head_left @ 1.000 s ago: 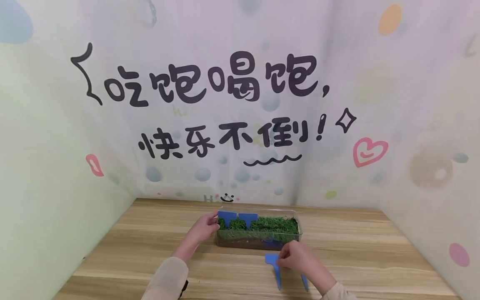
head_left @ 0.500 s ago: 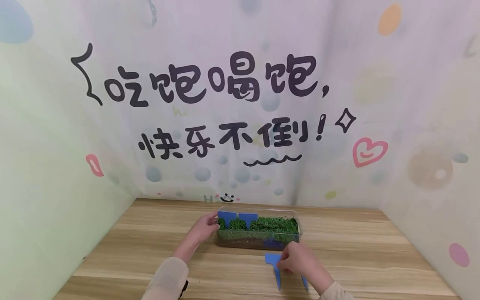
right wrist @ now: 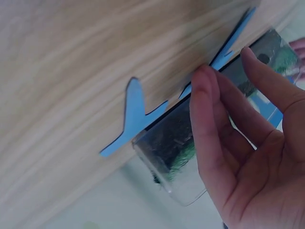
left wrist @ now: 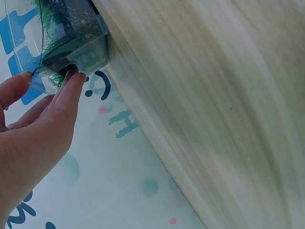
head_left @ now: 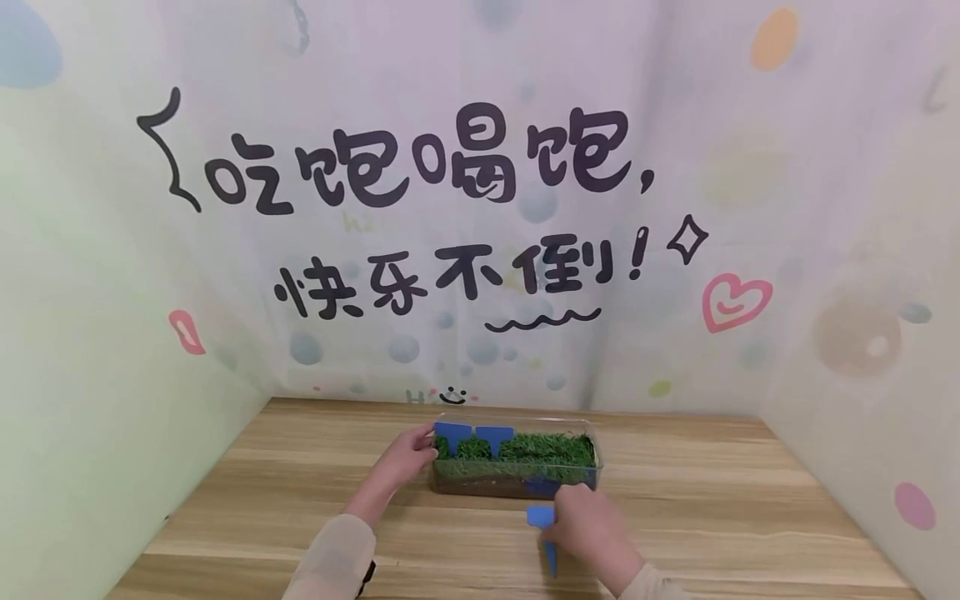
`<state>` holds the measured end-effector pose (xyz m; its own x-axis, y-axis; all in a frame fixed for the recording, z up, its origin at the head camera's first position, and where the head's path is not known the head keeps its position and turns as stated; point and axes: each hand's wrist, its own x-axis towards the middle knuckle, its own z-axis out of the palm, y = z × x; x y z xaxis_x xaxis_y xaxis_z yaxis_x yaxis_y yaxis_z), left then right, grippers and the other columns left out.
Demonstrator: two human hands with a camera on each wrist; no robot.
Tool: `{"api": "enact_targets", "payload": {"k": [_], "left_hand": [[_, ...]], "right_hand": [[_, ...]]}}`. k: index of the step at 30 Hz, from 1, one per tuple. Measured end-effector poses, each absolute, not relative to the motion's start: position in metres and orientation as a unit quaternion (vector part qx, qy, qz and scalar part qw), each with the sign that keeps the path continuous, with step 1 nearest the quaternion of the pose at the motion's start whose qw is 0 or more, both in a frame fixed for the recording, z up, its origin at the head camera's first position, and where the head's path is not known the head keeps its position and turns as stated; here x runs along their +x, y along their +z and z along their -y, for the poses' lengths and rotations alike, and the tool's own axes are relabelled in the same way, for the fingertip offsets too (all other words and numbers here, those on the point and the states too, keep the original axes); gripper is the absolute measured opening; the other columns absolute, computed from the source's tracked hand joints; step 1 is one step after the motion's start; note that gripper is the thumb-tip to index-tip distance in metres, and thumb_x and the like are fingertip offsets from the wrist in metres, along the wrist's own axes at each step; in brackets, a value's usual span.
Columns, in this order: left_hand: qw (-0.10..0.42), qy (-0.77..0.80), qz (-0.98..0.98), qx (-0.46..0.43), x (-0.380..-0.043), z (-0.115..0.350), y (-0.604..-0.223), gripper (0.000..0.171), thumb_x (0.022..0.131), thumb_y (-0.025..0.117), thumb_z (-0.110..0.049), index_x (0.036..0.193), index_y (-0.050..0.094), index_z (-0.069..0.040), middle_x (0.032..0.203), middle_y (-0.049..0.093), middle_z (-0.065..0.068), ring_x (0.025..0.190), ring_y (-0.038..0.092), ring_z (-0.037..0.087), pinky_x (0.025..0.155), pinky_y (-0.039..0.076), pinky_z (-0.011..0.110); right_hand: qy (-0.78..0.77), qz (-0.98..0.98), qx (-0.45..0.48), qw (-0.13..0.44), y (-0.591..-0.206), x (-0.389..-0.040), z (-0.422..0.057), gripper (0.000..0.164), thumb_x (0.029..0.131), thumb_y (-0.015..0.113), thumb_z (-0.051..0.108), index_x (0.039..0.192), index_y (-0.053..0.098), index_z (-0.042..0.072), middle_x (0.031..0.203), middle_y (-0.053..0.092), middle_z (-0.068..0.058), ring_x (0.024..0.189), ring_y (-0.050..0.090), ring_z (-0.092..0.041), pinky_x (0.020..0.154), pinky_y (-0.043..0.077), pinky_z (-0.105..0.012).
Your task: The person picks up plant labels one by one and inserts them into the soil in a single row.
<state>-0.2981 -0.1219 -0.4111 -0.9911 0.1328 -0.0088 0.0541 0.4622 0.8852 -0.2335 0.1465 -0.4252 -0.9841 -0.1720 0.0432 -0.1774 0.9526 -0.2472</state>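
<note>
A clear plastic planter box (head_left: 517, 483) with dark soil and green grass (head_left: 551, 450) stands toward the back of the table. My left hand (head_left: 408, 457) holds its left end, thumb at the rim and fingers along the end wall. Two blue T-shaped plant labels (head_left: 493, 437) stand upright in the grass at the left. In front of the box, my right hand (head_left: 592, 529) is over another blue plant label (head_left: 540, 517), its fingertips right at the crosspiece and the thumb apart from them. The right wrist view shows one more blue label (right wrist: 135, 112) lying beside it.
The wooden table (head_left: 315, 467) runs back to a printed cloth wall (head_left: 480, 367) close behind the box. Side walls (head_left: 82, 433) of similar cloth flank the table.
My right hand has shifted slightly left over the loose label and now covers the other one in the head view. The left hand stays at the box's end.
</note>
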Motion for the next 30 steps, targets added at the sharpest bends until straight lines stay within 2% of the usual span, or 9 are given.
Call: {"api": "enact_targets", "payload": {"k": [2,6,14,18,20,22,25,27,30], "left_hand": [[0.036,0.516,-0.854,0.055,-0.298,0.122,-0.412,0.053,0.098,0.053,0.001,0.149,0.038,0.009,0.144,0.049,0.034,0.135,0.047,0.046,0.105,0.048,0.053],[0.037,0.517,-0.853,0.057,-0.298,0.122,-0.412,0.054,0.098,0.053,0.002,0.148,0.038,0.009,0.143,0.049,0.034,0.135,0.047,0.047,0.105,0.049,0.053],[0.038,0.516,-0.854,0.058,-0.298,0.122,-0.412,0.054,0.098,0.053,0.002,0.149,0.037,0.01,0.144,0.048,0.035,0.135,0.047,0.047,0.104,0.049,0.053],[0.045,0.517,-0.853,0.055,-0.297,0.123,-0.41,0.054,0.099,0.051,0.001,0.15,0.035,0.008,0.146,0.046,0.034,0.137,0.045,0.047,0.105,0.048,0.053],[0.049,0.518,-0.853,0.054,-0.297,0.123,-0.41,0.054,0.099,0.051,0.001,0.151,0.034,0.008,0.147,0.045,0.034,0.138,0.044,0.047,0.105,0.048,0.053],[0.052,0.518,-0.852,0.053,-0.297,0.123,-0.41,0.055,0.099,0.05,0.002,0.151,0.034,0.007,0.148,0.044,0.033,0.138,0.043,0.047,0.105,0.048,0.053],[0.051,0.515,-0.854,0.053,-0.297,0.122,-0.41,0.054,0.099,0.051,0.001,0.151,0.035,0.007,0.147,0.045,0.033,0.138,0.044,0.046,0.105,0.049,0.052],[0.05,0.515,-0.854,0.053,-0.298,0.122,-0.411,0.054,0.099,0.051,0.001,0.15,0.035,0.008,0.147,0.046,0.033,0.138,0.044,0.046,0.105,0.049,0.052],[0.051,0.517,-0.853,0.052,-0.298,0.123,-0.411,0.054,0.099,0.051,0.001,0.15,0.035,0.008,0.147,0.045,0.033,0.138,0.044,0.046,0.105,0.049,0.052]], "right_hand": [[0.086,0.993,0.078,0.024,-0.425,-0.233,-0.141,0.051,0.069,0.09,0.036,0.05,0.046,0.017,0.048,0.043,0.007,0.046,0.042,-0.011,0.044,0.037,-0.029],[0.02,0.995,0.077,0.062,-0.427,-0.231,-0.134,0.038,0.065,0.092,0.036,0.06,0.062,0.012,0.058,0.06,-0.002,0.05,0.057,-0.019,0.043,0.048,-0.037],[-0.027,0.985,0.087,0.146,-0.435,-0.231,-0.13,0.02,0.069,0.084,0.01,0.061,0.065,0.009,0.061,0.064,-0.009,0.051,0.061,-0.028,0.04,0.05,-0.042],[-0.009,0.99,0.079,0.115,-0.434,-0.231,-0.133,0.025,0.075,0.083,0.014,0.062,0.063,0.009,0.06,0.062,-0.008,0.05,0.057,-0.023,0.041,0.048,-0.038],[0.016,0.993,0.075,0.091,-0.433,-0.231,-0.136,0.031,0.078,0.081,0.015,0.059,0.058,0.01,0.057,0.056,-0.006,0.048,0.05,-0.018,0.041,0.043,-0.034],[0.054,0.993,0.078,0.064,-0.432,-0.233,-0.139,0.043,0.081,0.077,0.012,0.052,0.045,0.014,0.05,0.041,0.001,0.045,0.035,-0.012,0.041,0.031,-0.029],[0.134,0.986,0.096,0.02,-0.432,-0.236,-0.147,0.057,0.077,0.077,0.007,0.05,0.029,0.02,0.051,0.02,0.008,0.049,0.016,-0.01,0.047,0.016,-0.026],[0.196,0.974,0.114,-0.014,-0.431,-0.24,-0.153,0.056,0.075,0.079,0.006,0.049,0.032,0.02,0.052,0.022,0.011,0.05,0.015,-0.009,0.049,0.016,-0.024],[0.28,0.948,0.137,-0.061,-0.429,-0.244,-0.161,0.034,0.074,0.083,0.008,0.057,0.054,0.015,0.054,0.046,0.009,0.046,0.034,-0.007,0.047,0.031,-0.024]]}}
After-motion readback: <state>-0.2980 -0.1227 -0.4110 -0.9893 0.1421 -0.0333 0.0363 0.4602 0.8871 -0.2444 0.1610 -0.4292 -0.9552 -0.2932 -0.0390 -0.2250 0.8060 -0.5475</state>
